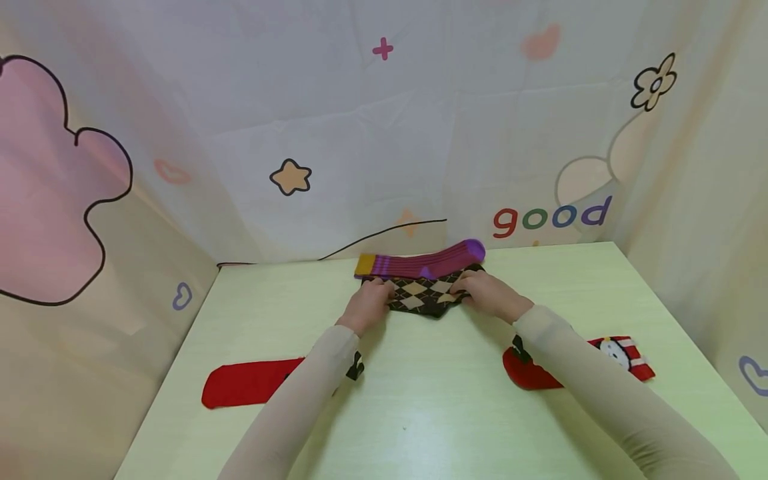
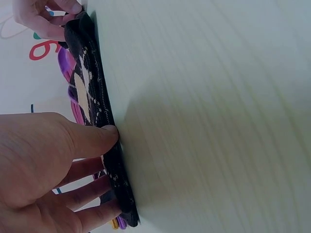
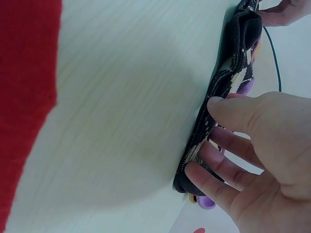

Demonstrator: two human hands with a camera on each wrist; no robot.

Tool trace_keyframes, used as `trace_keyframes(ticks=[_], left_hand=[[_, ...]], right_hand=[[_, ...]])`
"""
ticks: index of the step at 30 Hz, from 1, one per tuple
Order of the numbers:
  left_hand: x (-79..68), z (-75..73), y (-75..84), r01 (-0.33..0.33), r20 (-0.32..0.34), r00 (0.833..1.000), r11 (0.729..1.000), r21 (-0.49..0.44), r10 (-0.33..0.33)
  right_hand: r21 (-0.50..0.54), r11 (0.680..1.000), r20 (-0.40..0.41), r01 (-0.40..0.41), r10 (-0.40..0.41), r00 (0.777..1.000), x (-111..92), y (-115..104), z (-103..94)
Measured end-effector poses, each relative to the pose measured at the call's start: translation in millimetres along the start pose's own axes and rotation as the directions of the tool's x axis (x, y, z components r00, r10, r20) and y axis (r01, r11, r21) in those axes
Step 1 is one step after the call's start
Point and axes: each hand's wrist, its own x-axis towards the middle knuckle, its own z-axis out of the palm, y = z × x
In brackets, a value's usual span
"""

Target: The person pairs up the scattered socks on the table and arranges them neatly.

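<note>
A black, tan and white argyle sock (image 1: 420,293) lies crosswise near the back of the table. My left hand (image 1: 367,305) pinches its left end; in the left wrist view the thumb sits on the near edge of the sock (image 2: 87,73). At the other end my right hand (image 1: 495,295) pinches the sock, thumb and fingers on either side of it in the right wrist view. Directly behind, a magenta ribbed sock (image 1: 420,265) with a yellow cuff and purple heel and toe touches or lies partly under the argyle one.
One red sock (image 1: 249,384) lies at the front left, partly behind the left forearm. Another red sock (image 1: 534,377), with a white figure and striped cuff, lies at the right under the other forearm. A printed curtain (image 1: 372,133) borders the pale table (image 1: 408,413).
</note>
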Motion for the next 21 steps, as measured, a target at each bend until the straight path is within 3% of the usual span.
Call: trace_keyframes(ticks=[21], left_hand=[[-0.3, -0.3, 1.1, 0.01, 0.005, 1.0, 1.0, -0.005, -0.01]], right_hand=[[0.002, 1.0, 0.005, -0.01, 0.01, 1.0, -0.4, 1.0, 0.6]])
